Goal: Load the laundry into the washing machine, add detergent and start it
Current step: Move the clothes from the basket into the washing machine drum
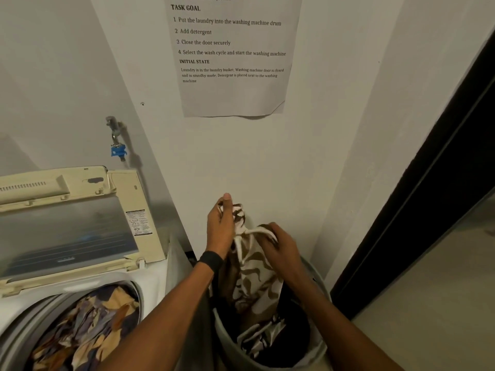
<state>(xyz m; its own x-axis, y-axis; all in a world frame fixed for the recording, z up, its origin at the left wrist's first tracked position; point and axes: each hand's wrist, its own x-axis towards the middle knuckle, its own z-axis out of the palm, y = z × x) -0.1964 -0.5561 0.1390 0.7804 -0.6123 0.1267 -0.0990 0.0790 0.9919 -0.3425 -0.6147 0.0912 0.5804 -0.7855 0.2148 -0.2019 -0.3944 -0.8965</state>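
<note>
A white cloth with brown patterns [253,279] hangs above the grey laundry basket [320,352] at the lower middle. My left hand [221,226] grips its upper end, and my right hand [280,243] holds a fold just to the right. More cloth [261,338] lies inside the basket. To the left stands the top-loading washing machine [150,285] with its lid [67,231] raised. Its drum holds a garment [85,330] in tan, blue and orange.
A white wall with a taped instruction sheet [233,57] faces me. A tap with a blue fitting [117,149] sticks out above the machine. A dark door frame [428,188] runs down the right, with pale floor [439,303] beside it.
</note>
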